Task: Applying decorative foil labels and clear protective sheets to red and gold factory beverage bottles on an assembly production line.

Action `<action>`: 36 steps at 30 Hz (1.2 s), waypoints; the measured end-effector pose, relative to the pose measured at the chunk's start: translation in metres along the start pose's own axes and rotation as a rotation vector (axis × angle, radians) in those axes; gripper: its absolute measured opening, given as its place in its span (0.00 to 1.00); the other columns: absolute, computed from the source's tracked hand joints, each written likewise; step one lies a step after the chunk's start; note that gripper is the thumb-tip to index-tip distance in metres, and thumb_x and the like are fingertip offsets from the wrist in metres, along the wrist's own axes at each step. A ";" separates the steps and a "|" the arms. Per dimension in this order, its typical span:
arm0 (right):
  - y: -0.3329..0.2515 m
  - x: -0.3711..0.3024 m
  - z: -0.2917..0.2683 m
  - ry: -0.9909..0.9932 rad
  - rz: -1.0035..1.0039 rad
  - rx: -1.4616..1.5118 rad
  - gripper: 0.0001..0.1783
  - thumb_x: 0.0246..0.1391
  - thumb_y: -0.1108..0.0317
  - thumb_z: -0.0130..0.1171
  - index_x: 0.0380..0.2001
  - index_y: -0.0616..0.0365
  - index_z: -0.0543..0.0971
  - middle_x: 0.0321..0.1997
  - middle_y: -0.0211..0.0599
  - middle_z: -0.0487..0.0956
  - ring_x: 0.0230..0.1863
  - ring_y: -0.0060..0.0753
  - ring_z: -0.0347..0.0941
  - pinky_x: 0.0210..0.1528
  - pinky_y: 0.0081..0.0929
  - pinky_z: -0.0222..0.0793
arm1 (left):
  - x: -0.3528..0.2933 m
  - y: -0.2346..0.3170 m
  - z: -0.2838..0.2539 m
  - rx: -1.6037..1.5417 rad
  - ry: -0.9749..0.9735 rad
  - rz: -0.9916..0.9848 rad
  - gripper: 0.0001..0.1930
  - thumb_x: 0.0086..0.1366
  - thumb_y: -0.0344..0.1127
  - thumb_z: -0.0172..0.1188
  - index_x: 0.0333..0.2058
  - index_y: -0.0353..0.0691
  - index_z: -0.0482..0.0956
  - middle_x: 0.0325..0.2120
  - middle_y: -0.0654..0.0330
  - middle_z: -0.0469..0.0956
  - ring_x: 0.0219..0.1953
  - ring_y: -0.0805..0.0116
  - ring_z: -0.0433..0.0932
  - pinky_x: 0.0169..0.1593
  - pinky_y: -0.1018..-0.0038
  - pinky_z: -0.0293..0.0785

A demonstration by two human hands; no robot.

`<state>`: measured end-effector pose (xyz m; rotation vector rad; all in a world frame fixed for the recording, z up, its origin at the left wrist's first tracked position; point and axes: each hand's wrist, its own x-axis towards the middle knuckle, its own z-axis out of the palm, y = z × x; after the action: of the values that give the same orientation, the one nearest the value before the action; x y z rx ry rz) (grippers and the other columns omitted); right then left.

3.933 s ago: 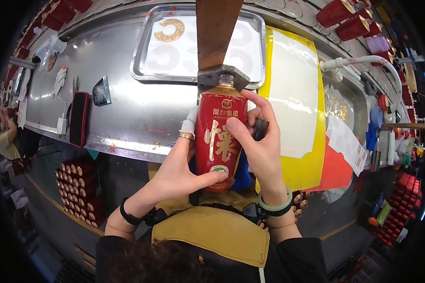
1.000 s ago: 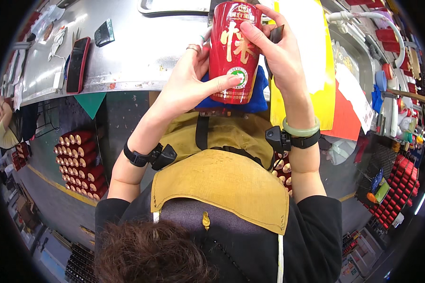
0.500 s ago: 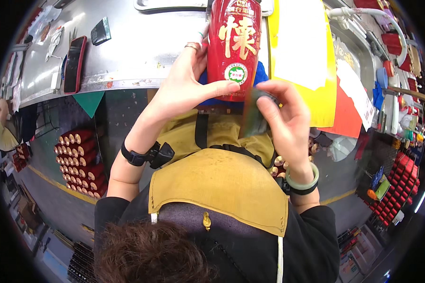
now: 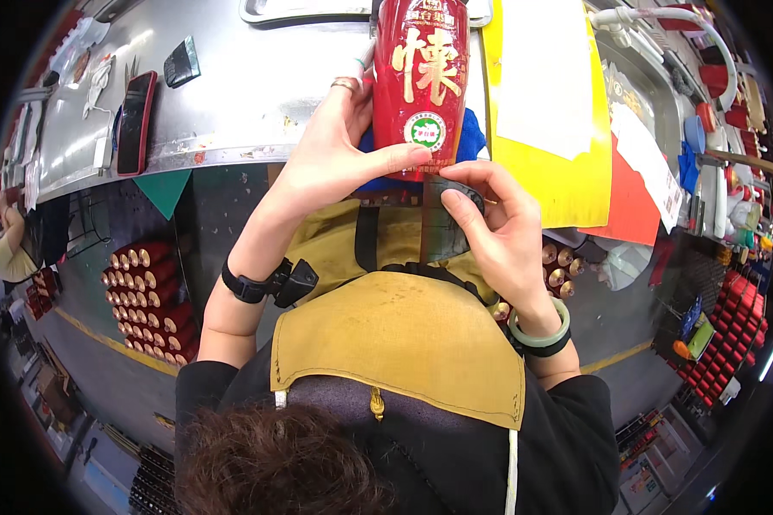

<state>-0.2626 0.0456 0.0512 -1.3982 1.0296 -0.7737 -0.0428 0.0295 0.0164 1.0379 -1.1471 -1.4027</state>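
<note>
Gleaming red bottle (image 4: 421, 96), large gold character (image 4: 441, 67), round green-and-white sticker (image 4: 425, 132)

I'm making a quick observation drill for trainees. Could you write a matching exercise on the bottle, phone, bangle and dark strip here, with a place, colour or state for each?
Column one
1. bottle
2. phone
3. bangle
4. dark strip

Column two
A. pale green
B. pinched between the thumb and fingers of the right hand
C. held by the left hand, whose thumb lies across its front
D. lying on the metal bench

Right pairs: 1-C, 2-D, 3-A, 4-B
</note>
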 end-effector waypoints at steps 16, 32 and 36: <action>0.003 0.000 0.002 0.027 0.002 -0.035 0.10 0.60 0.78 0.63 0.45 0.67 0.79 0.42 0.35 0.82 0.41 0.18 0.77 0.45 0.18 0.73 | 0.000 -0.001 0.003 -0.005 0.026 0.012 0.52 0.56 0.33 0.78 0.68 0.24 0.49 0.64 0.45 0.62 0.68 0.61 0.64 0.72 0.62 0.62; -0.071 0.092 -0.020 -0.208 -0.626 -0.592 0.21 0.54 0.84 0.62 0.52 0.60 0.78 0.40 0.40 0.81 0.43 0.38 0.82 0.46 0.31 0.76 | -0.002 0.002 0.006 -0.040 0.040 0.004 0.53 0.57 0.31 0.77 0.69 0.22 0.45 0.65 0.44 0.61 0.69 0.60 0.63 0.73 0.61 0.59; -0.064 0.153 -0.019 -0.181 -0.922 -0.931 0.21 0.47 0.79 0.65 0.47 0.55 0.81 0.39 0.37 0.83 0.40 0.44 0.81 0.44 0.35 0.76 | -0.006 0.001 0.010 -0.024 0.055 -0.041 0.55 0.57 0.30 0.76 0.71 0.25 0.42 0.67 0.45 0.59 0.71 0.60 0.60 0.74 0.61 0.58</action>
<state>-0.2108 -0.1056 0.0983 -2.7866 0.5503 -0.7990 -0.0515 0.0361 0.0194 1.0825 -1.0718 -1.4080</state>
